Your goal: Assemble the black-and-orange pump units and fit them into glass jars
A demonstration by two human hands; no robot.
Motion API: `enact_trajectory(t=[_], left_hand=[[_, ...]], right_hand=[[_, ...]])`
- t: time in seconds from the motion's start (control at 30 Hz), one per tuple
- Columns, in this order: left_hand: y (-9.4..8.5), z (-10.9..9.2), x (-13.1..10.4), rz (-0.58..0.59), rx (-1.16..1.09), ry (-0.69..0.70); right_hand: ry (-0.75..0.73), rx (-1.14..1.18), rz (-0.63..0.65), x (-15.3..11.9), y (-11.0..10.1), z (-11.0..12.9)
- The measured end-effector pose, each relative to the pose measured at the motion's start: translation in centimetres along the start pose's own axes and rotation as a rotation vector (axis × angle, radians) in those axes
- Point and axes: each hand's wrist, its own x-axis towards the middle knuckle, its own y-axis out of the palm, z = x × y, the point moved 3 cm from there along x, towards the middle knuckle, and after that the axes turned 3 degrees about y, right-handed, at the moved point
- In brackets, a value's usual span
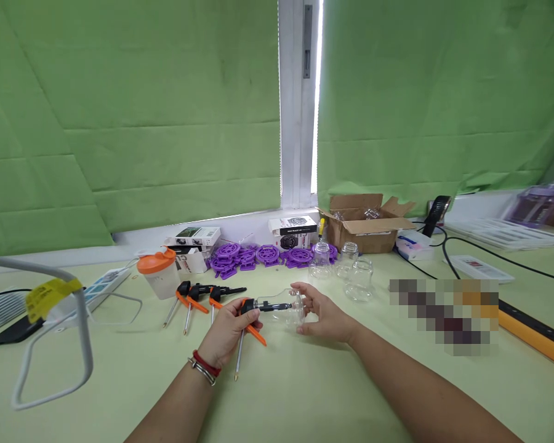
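My left hand (227, 332) pinches a black pump-like head (247, 306) with an orange lever (256, 335) and a thin metal tube pointing down. Its black stem (277, 306) lies inside a clear bottle (286, 315) held on its side. The fingers and thumb of my right hand (327, 314) curve around the bottle's wide end. Whether the head is fastened to the bottle's neck I cannot tell. Several similar black heads with orange levers (196, 301) lie to the left of my left hand. Clear bottles (359, 280) stand beyond my right hand.
Purple round plastic parts (268, 254) lie in a row at the back, by small printed boxes (292, 234). An open carton (369, 231) stands behind the bottles. An orange-lidded cup (159, 274) and a grey wire frame (85, 344) are left; black cables run right.
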Motion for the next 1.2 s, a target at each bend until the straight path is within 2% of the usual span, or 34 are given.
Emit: enact_trajectory(t=[0.27, 0.47, 0.97, 1.2], left_hand=[[0.04, -0.03, -0.15, 0.011, 0.030, -0.006], [0.14, 0.00, -0.14, 0.009, 0.044, -0.014], [0.18, -0.18, -0.16, 0.016, 0.067, 0.004], [0.08, -0.06, -0.04, 0.017, 0.113, 0.032]], right_hand=[[0.130, 0.178, 0.036, 0.04, -0.18, -0.06], [0.168, 0.256, 0.043, 0.11, -0.08, -0.27], [0.163, 0.210, 0.069, 0.37, 0.33, 0.29], [0.253, 0.290, 0.049, 0.41, 0.64, -0.14]])
